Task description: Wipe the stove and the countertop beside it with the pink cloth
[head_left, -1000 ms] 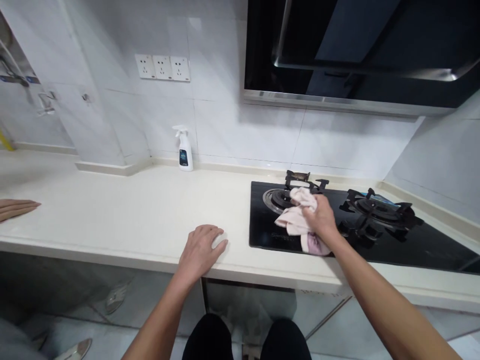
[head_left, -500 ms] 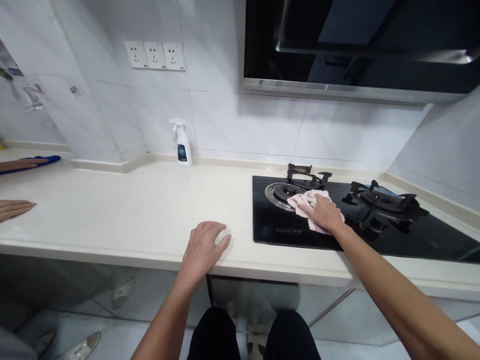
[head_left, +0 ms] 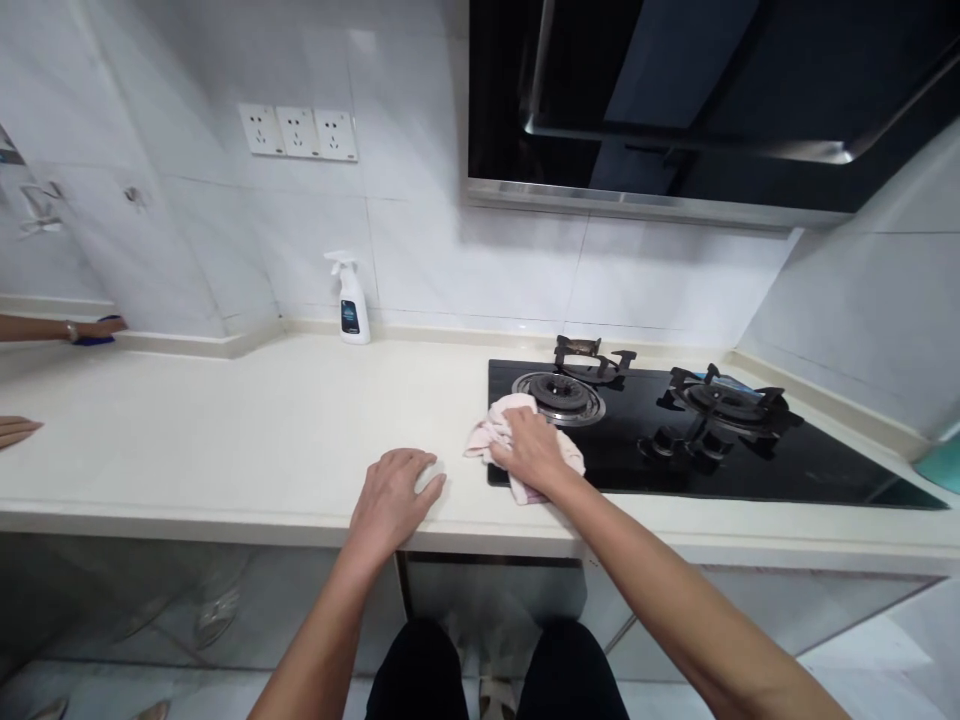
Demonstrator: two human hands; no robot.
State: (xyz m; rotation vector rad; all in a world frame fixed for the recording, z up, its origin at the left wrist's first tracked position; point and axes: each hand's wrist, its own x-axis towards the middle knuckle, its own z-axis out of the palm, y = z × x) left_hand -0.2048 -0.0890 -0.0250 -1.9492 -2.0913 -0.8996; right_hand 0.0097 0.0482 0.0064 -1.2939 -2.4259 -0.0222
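Observation:
My right hand (head_left: 531, 450) presses a pale pink cloth (head_left: 501, 425) onto the front left corner of the black glass gas stove (head_left: 615, 465). Part of the cloth hangs past the stove's left edge onto the white countertop (head_left: 285, 430). Just behind the cloth is the left burner (head_left: 562, 395), with its pan support (head_left: 592, 360) lifted off and set at the back. My left hand (head_left: 396, 495) rests on the counter near its front edge, thumb and fingers apart, holding nothing.
A white spray bottle (head_left: 352, 305) stands against the tiled wall. The range hood (head_left: 660, 110) overhangs the stove. The right burner (head_left: 727, 400) keeps its support. At far left, another person's hand (head_left: 101, 328) is on a blue cloth (head_left: 94, 340); another hand (head_left: 16, 430) rests on the counter.
My right hand has slid the cloth left, from beside the left burner to the stove's front left corner. My left hand stays on the counter. The other person's blue cloth is now against the wall ledge.

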